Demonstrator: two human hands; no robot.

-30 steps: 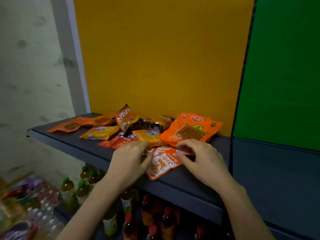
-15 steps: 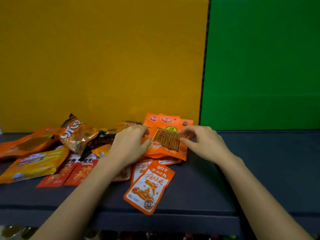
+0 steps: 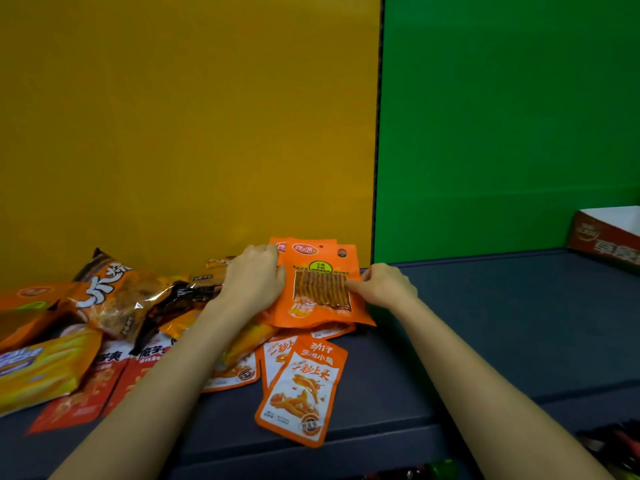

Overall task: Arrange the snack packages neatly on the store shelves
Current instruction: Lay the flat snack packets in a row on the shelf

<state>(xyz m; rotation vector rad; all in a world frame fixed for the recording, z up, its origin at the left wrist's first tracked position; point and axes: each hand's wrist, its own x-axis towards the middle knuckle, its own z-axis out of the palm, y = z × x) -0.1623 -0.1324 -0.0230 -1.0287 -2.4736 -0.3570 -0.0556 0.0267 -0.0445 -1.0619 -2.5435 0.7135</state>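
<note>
A stack of orange snack packets point(image 3: 318, 289) with a clear window leans near the yellow back panel on the dark shelf point(image 3: 485, 341). My left hand point(image 3: 254, 280) grips the stack's left edge. My right hand point(image 3: 384, 285) pinches its right edge. In front lie small orange fish-snack pouches point(image 3: 301, 386), one reaching the shelf's front edge. To the left sits a loose pile: a crinkly orange chip bag point(image 3: 117, 296), a yellow pack point(image 3: 38, 368), red flat packets point(image 3: 90, 393) and dark wrapped snacks point(image 3: 187, 292).
The shelf runs right under a green back panel point(image 3: 502, 133). A red and white cardboard box point(image 3: 609, 237) stands at the far right. Below the shelf's front edge, items on a lower level point(image 3: 606, 445) show dimly.
My view swung right and closer to the shelf. Both hands moved from the small pouches at the front up to the orange windowed stack and took its two side edges.
</note>
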